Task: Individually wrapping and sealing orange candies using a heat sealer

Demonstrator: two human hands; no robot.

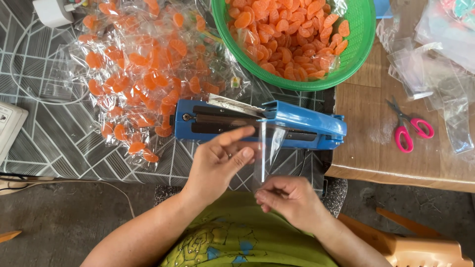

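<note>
My left hand [220, 160] pinches the upper part of a small clear plastic bag [267, 151], thumb and fingers closed on its edge. Below it, my right hand [289, 198] grips the bag's lower end. The bag looks empty and hangs upright between both hands, just in front of a blue heat sealer [297, 123] lying across the table. Behind the sealer, a green basket [363, 44] holds loose orange segment-shaped candies [287, 29]. A heap of sealed clear packets of the same candies [143, 69] lies to the left.
Pink-handled scissors [410, 129] and loose empty clear bags [435, 84] lie on the wooden surface [366, 148] at right. A white device [10, 123] and white cable [29, 84] sit at left on the grey patterned tablecloth [59, 143]. An orange plastic chair [420, 247] is at lower right.
</note>
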